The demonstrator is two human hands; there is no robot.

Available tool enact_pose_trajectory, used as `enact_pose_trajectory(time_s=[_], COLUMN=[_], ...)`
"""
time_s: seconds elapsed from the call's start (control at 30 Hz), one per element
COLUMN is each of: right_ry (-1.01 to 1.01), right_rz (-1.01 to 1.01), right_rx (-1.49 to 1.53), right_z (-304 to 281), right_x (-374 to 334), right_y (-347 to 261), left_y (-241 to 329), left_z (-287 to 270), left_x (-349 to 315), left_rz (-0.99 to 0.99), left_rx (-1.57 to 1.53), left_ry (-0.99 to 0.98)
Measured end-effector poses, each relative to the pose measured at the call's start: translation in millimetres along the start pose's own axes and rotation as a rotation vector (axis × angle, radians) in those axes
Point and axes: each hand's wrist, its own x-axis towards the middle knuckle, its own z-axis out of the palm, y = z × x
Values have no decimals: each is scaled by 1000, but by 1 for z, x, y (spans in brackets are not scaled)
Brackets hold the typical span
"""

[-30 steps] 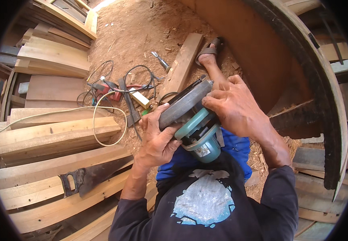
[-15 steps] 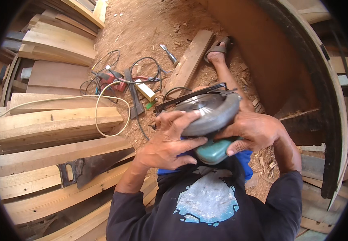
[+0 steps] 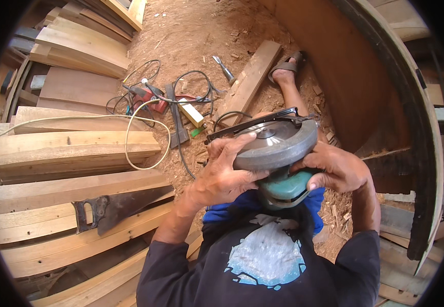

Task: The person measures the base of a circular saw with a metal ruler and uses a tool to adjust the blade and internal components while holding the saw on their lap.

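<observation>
A circular saw (image 3: 278,156) with a grey blade guard and a green motor housing is held over my lap. Its round blade (image 3: 267,134) faces up, and the black base plate (image 3: 252,124) runs along the far side. My left hand (image 3: 222,171) grips the saw's left side, fingers bent over the guard, with a fingertip at the blade near its centre. Around the green housing on the right, my right hand (image 3: 337,166) is closed, thumb on top; some of its fingers are hidden behind the saw.
Stacked planks (image 3: 73,151) fill the left, with a handsaw (image 3: 96,211) lying on them. On the chip-strewn ground are a red power tool (image 3: 148,98) with tangled cords, a chisel (image 3: 224,70) and a loose board (image 3: 255,77). A large brown curved panel (image 3: 355,77) stands at right.
The circular saw has tilted slightly and shifted a little to the right between my hands. More of its green housing shows. Both hands keep their hold, and the view has shifted slightly.
</observation>
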Motion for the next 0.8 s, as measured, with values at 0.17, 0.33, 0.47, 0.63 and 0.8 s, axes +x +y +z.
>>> enact_pose_trajectory(time_s=[0.17, 0.33, 0.47, 0.63, 0.8], right_ry=[29, 44, 45, 200, 222], right_rz=[-84, 101, 36, 12, -15], right_rx=[-332, -258, -13, -75, -78], right_z=[19, 19, 19, 23, 23], right_x=[8, 11, 16, 16, 21], right_y=[-28, -31, -11, -4, -13], left_y=[-8, -18, -12, 4, 56], left_z=[9, 11, -1, 21, 71], left_x=[-18, -22, -17, -43, -79], left_rz=[-10, -32, -36, -169, -450], left_rx=[53, 88, 60, -71, -503], left_ry=[38, 89, 30, 492, 354])
